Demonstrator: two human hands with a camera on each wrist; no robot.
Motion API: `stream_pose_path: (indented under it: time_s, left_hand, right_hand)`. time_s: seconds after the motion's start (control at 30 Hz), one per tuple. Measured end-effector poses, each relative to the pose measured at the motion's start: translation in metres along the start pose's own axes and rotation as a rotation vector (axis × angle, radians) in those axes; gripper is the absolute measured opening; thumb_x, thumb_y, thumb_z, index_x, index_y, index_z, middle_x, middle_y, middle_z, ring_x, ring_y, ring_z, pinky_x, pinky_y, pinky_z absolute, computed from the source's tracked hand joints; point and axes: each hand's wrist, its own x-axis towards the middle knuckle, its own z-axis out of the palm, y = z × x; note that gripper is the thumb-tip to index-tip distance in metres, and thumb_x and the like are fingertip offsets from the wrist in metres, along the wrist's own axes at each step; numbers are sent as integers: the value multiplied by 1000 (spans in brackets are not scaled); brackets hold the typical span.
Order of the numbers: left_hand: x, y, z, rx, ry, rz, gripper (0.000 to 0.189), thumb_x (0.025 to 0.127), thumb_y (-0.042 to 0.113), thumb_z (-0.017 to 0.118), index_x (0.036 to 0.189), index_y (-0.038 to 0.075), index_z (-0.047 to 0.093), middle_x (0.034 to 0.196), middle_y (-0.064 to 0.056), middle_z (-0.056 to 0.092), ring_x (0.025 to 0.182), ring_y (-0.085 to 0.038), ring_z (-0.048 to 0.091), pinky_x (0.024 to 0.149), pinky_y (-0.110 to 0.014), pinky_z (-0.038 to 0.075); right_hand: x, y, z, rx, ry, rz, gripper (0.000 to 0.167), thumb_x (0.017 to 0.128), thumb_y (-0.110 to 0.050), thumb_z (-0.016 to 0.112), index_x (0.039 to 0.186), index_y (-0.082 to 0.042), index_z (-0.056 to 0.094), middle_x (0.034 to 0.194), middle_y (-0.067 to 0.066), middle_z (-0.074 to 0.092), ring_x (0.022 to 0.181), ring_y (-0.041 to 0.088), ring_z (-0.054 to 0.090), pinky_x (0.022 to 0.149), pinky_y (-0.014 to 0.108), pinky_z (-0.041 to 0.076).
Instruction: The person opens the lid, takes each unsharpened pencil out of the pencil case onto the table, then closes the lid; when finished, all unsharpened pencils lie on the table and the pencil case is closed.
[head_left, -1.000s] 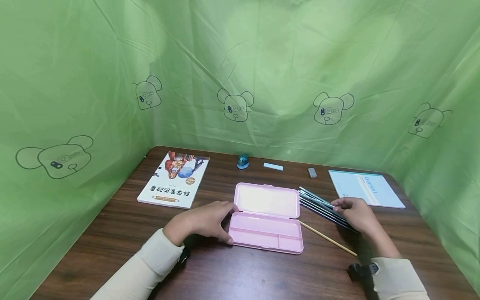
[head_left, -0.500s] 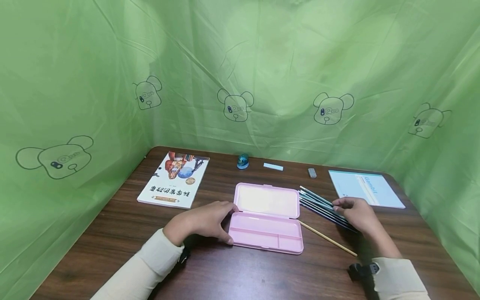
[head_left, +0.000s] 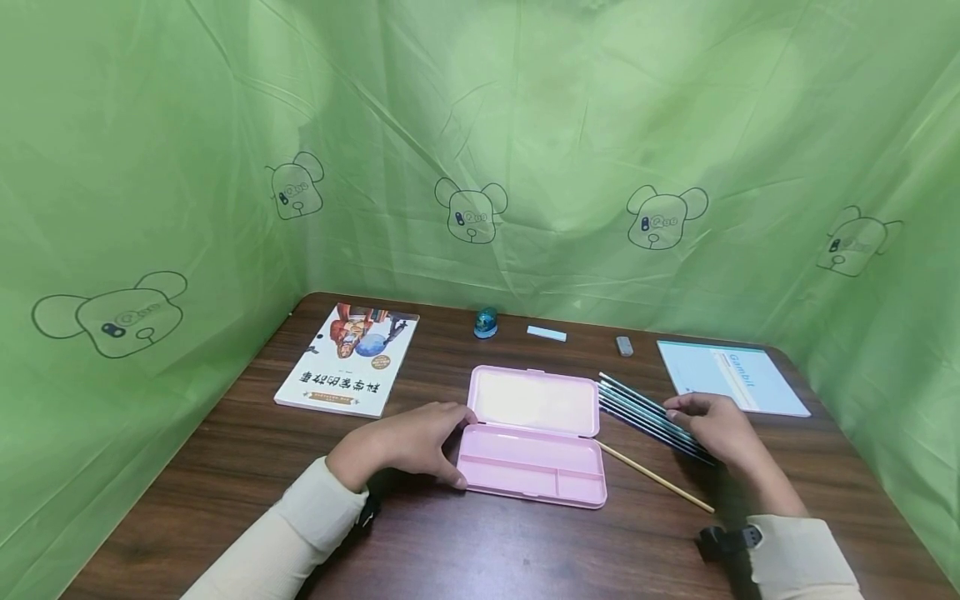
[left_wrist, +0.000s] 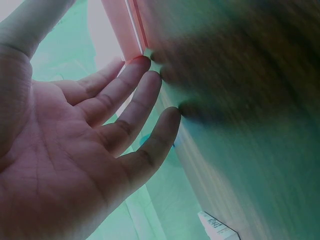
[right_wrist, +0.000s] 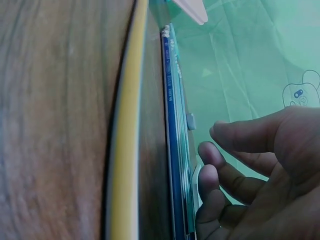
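Observation:
A pink pencil case (head_left: 525, 483) lies on the table with its lid (head_left: 534, 402) folded back and several compartments showing. At its left end, my left hand (head_left: 408, 442) touches the case with thumb and fingertips. In the left wrist view, the fingers of the left hand (left_wrist: 105, 120) are spread and slightly bent, some meeting the pink edge. Several dark and teal pencils (head_left: 637, 412) lie side by side right of the lid. My right hand (head_left: 712, 425) hovers over them. In the right wrist view its fingers (right_wrist: 227, 172) bend loosely beside the pencils, with nothing visible between them.
A yellow stick (head_left: 656, 475) lies below the pencils. Along the back are a blue sharpener (head_left: 486, 323), a light-blue strip (head_left: 547, 333) and a small grey block (head_left: 624, 346). A book (head_left: 348, 362) is at left, a light-blue notebook (head_left: 731, 379) at right. Green cloth (head_left: 480, 125) surrounds the table.
Under my right hand the pencils have settled into a more even, flat row. That hand has shifted very slightly; the left hand and case have stayed put.

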Motion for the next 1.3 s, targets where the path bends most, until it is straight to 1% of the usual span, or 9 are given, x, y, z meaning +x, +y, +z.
stream_pose_path:
  time_s: [0.23, 0.53, 0.67, 0.8, 0.9, 0.97, 1.0, 1.17, 1.3]
  left_hand:
    - [-2, 0, -1, 5, 3, -2, 76, 82, 37, 102, 141, 8, 63, 135, -6, 70, 132, -27, 63, 121, -52, 49]
    - [-5, 0, -1, 0, 4, -6, 76, 81, 36, 102, 141, 7, 63, 136, -7, 70, 134, -28, 63, 122, -52, 49]
    - [-6, 0, -2, 1, 5, -5, 77, 81, 36, 102, 141, 8, 63, 136, -7, 70, 133, -27, 63, 121, -52, 49]
    - [-6, -1, -1, -1, 4, -8, 77, 82, 37, 102, 142, 8, 63, 137, -6, 70, 133, -26, 63, 122, -51, 49]
    - [-6, -2, -1, -3, 5, -3, 77, 82, 37, 101, 142, 8, 63, 137, -5, 70, 133, -25, 63, 122, -50, 49]
    - [-5, -2, 0, -4, 6, 3, 76, 82, 37, 102, 141, 8, 63, 136, -5, 70, 133, -26, 63, 122, -50, 49]
    - [-5, -1, 0, -5, 7, 6, 76, 82, 37, 102, 141, 8, 63, 136, -6, 70, 134, -26, 63, 122, -51, 49]
    - [-5, 2, 1, -9, 9, 2, 76, 82, 36, 101, 142, 7, 63, 137, -7, 70, 135, -27, 63, 123, -51, 49]
    - [-4, 4, 1, 10, 16, 3, 77, 82, 38, 101, 142, 8, 63, 138, -7, 70, 134, -27, 63, 122, -51, 49]
  right_hand:
    - [0, -3, 1, 27, -38, 12, 33, 113, -18, 62, 135, 5, 73, 137, 30, 71, 128, 44, 60, 95, 43, 46]
    - [0, -6, 3, 23, -41, 0, 33, 112, -18, 64, 135, 5, 73, 137, 30, 71, 127, 45, 61, 98, 50, 50]
    - [-1, -12, 6, 16, -28, -25, 32, 112, -19, 67, 133, 4, 74, 133, 28, 74, 122, 41, 64, 93, 42, 49]
    - [-6, -27, 14, 9, -21, -118, 28, 110, -18, 71, 128, 2, 78, 125, 23, 79, 109, 30, 67, 86, 32, 50]
    - [-12, -42, 25, 69, -59, -163, 29, 110, -18, 72, 131, 2, 77, 122, 18, 79, 102, 22, 66, 80, 28, 54]
    - [-16, -53, 32, 122, -104, -170, 35, 111, -19, 70, 138, 3, 73, 122, 19, 78, 100, 21, 67, 78, 28, 57]
    - [-17, -59, 36, 149, -128, -166, 39, 112, -20, 69, 143, 3, 69, 128, 21, 76, 102, 21, 68, 78, 29, 59]
    - [-17, -80, 53, 191, -243, -132, 66, 116, -29, 62, 169, 3, 39, 153, 31, 64, 116, 28, 75, 95, 44, 66]
    - [-17, -84, 57, 219, -267, -113, 78, 117, -36, 60, 176, 0, 24, 158, 34, 58, 118, 30, 77, 103, 51, 64]
